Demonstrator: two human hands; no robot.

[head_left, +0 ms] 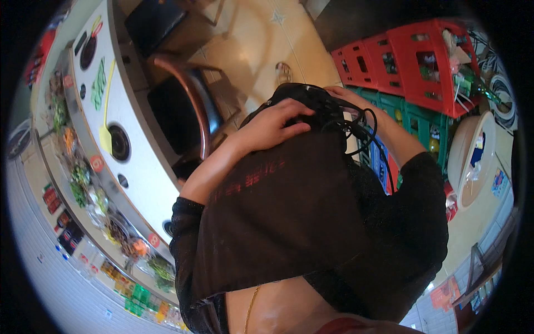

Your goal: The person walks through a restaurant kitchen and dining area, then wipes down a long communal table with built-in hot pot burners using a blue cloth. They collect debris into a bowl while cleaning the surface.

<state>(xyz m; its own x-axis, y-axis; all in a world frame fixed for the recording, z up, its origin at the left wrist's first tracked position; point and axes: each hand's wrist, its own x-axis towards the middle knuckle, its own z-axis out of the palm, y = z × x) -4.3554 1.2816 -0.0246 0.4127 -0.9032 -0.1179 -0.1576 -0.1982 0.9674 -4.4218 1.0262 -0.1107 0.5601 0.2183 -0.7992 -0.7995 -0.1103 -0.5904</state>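
Observation:
My left hand (280, 122) lies against a black bundle (302, 94) at the front of my waist, thumb and fingers a little apart. Whether it grips the bundle or only rests on it is unclear. Across the bundle, my right hand (348, 97) is at its far right side, with most of its fingers hidden behind it. Black cables (362, 132) loop out of the bundle and hang past my right forearm. A dark brown apron (283, 208) with faded red writing covers my front, just below both hands.
On the left runs a white counter (137, 175) with round burners, a yellow ladle (106, 133) and bagged vegetables behind. A chair (196, 104) stands beside it. Red crates (396, 62) top green crates (417, 121) on the right, near a pale basin (463, 167). A sandalled foot (284, 73) shows ahead.

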